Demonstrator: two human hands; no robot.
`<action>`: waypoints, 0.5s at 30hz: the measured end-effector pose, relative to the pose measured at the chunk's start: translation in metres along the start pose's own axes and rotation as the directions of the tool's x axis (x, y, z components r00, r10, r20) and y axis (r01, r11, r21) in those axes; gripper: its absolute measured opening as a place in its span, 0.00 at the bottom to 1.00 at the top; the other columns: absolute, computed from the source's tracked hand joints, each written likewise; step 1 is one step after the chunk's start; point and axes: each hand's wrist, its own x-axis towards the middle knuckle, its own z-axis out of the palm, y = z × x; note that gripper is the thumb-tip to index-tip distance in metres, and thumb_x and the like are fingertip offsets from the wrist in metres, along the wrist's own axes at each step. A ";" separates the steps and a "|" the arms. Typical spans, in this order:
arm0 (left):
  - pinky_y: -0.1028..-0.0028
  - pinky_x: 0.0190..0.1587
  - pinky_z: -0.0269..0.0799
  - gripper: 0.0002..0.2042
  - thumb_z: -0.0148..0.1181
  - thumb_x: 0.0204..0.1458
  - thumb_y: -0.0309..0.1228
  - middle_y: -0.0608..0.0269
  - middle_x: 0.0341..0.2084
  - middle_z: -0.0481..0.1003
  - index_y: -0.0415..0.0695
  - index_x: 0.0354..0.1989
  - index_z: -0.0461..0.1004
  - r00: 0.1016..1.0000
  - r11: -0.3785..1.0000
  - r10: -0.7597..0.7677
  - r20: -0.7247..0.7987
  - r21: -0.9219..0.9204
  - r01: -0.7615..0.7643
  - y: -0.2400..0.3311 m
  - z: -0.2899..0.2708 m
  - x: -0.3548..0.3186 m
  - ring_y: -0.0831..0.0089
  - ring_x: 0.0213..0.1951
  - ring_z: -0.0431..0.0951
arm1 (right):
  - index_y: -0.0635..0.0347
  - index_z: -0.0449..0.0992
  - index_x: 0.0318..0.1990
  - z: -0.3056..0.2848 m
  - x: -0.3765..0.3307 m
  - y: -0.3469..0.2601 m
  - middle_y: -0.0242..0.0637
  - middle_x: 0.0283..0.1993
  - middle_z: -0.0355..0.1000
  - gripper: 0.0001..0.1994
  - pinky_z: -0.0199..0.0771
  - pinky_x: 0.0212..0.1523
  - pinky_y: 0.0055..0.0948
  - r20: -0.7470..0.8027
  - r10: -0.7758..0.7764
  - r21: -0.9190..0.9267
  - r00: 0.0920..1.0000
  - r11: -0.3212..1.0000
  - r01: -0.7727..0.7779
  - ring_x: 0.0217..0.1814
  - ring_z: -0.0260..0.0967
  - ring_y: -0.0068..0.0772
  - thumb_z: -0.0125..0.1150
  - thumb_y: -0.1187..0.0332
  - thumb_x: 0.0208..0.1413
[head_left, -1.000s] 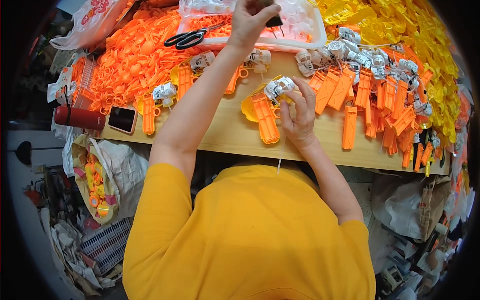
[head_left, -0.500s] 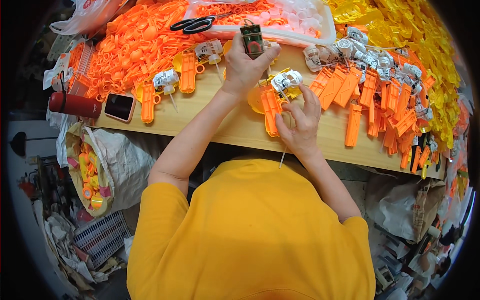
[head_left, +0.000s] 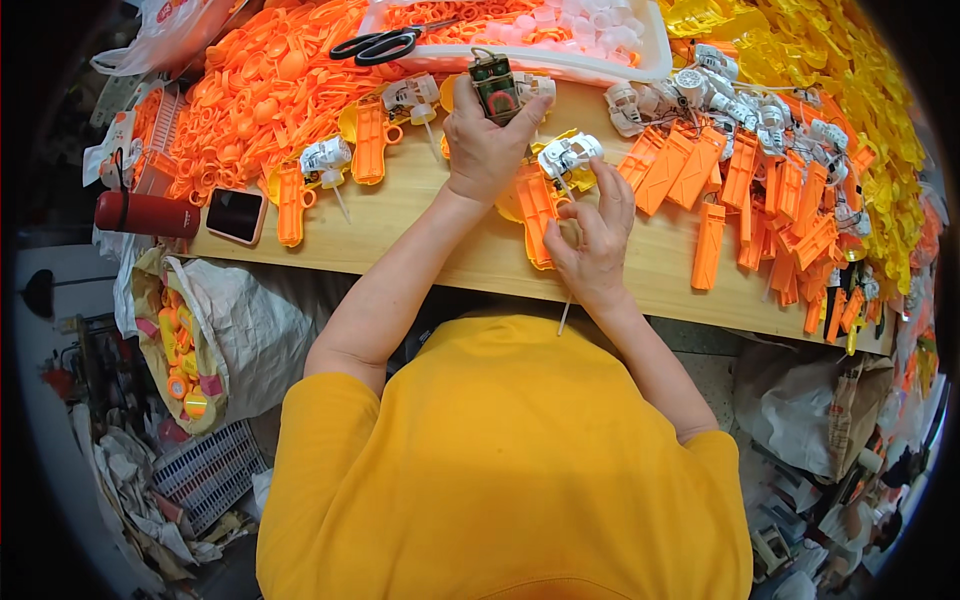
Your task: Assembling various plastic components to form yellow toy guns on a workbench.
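My left hand [head_left: 482,148] is wrapped round a dark green hand tool [head_left: 495,88] with a wire loop on top; its exact kind is unclear. The tool's lower end is mostly hidden behind my fingers, above a yellow and orange gun-shaped half shell [head_left: 535,215]. My right hand [head_left: 596,245] grips this shell from the right, thumb by the orange handle, one fingertip at a white motor unit [head_left: 570,154] seated on it. A thin pale rod [head_left: 565,316] shows below my right hand. Two similar half shells, one with an orange handle [head_left: 370,145] and another handle [head_left: 291,205], lie to the left.
Loose orange parts [head_left: 270,90] heap up at the back left, with black scissors [head_left: 385,46] beside a white tub [head_left: 655,62]. Orange cases [head_left: 708,245] wired to white units lie right, before yellow shells [head_left: 870,120]. A phone [head_left: 237,215] and red flask [head_left: 150,214] sit left.
The view has shifted slightly. My left hand and the dark green tool sit a little further left, with the tool tilted slightly more. My right hand keeps its place at the shell.
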 end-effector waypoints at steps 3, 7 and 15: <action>0.70 0.26 0.70 0.23 0.73 0.41 0.40 0.63 0.18 0.75 0.40 0.33 0.64 1.000 1.000 -0.019 -0.010 -0.001 0.019 0.001 0.000 0.000 0.71 0.20 0.75 | 0.61 0.70 0.27 0.001 0.000 0.000 0.51 0.64 0.59 0.09 0.53 0.63 0.49 -0.002 0.004 -0.002 1.000 1.000 -0.004 0.66 0.54 0.57 0.64 0.75 0.36; 0.71 0.25 0.70 0.23 0.73 0.41 0.40 0.63 0.18 0.75 0.40 0.32 0.64 1.000 1.000 -0.006 -0.020 -0.004 0.006 -0.003 0.000 0.001 0.71 0.20 0.75 | 0.60 0.70 0.27 0.001 0.000 -0.001 0.51 0.64 0.59 0.09 0.53 0.63 0.49 0.011 0.019 -0.013 1.000 1.000 -0.019 0.66 0.53 0.57 0.64 0.75 0.36; 0.71 0.26 0.68 0.25 0.74 0.39 0.42 0.64 0.18 0.70 0.41 0.32 0.64 0.990 0.994 0.033 0.138 -0.104 -0.019 0.000 0.018 0.032 0.72 0.21 0.70 | 0.61 0.71 0.27 -0.002 0.003 -0.005 0.52 0.65 0.58 0.09 0.51 0.64 0.51 -0.005 0.027 -0.028 1.000 0.999 -0.027 0.66 0.52 0.57 0.65 0.75 0.36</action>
